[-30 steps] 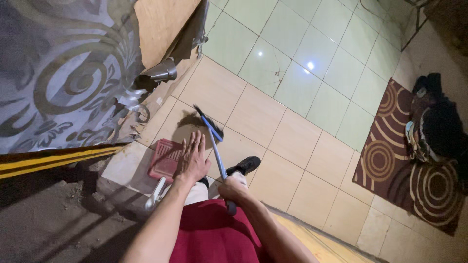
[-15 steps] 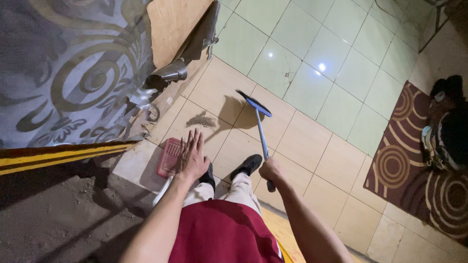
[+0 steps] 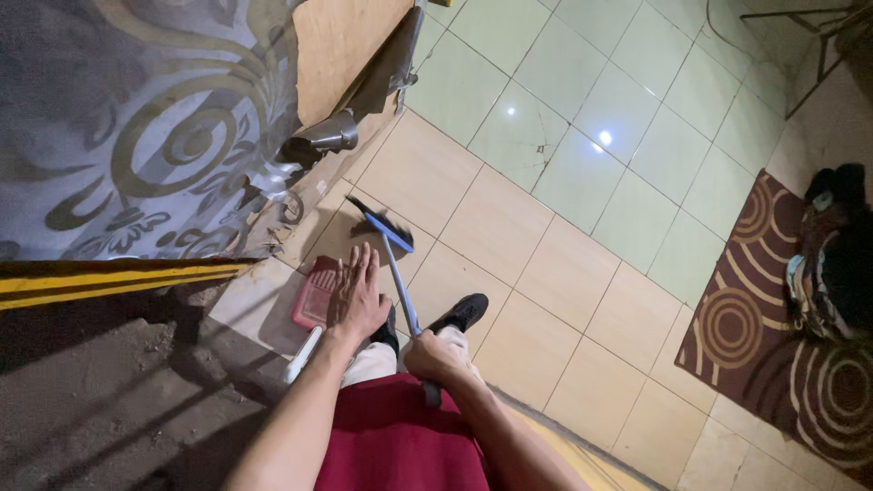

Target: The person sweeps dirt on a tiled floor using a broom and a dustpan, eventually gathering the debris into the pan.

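My right hand (image 3: pixel 435 356) grips the handle of a blue broom (image 3: pixel 396 265). Its black bristles rest on the beige floor tile just beyond a red dustpan (image 3: pixel 316 293). The dustpan lies flat on the floor with its white handle pointing back toward me. My left hand (image 3: pixel 358 298) hovers over the dustpan's right side with the fingers spread, holding nothing. My black shoes (image 3: pixel 462 311) stand just behind the broom.
A patterned grey sheet (image 3: pixel 136 127) and a wooden board (image 3: pixel 341 45) fill the left. Bare concrete (image 3: pixel 100 400) lies at the lower left. A brown rug with circles (image 3: pixel 773 336) and a dark bundle (image 3: pixel 837 255) sit on the right. Green tiles (image 3: pixel 582 109) stretch ahead.
The broom head swung back from the right to the tile in front of the dustpan, and my right hand pulled in toward my body. My left hand stayed over the dustpan.
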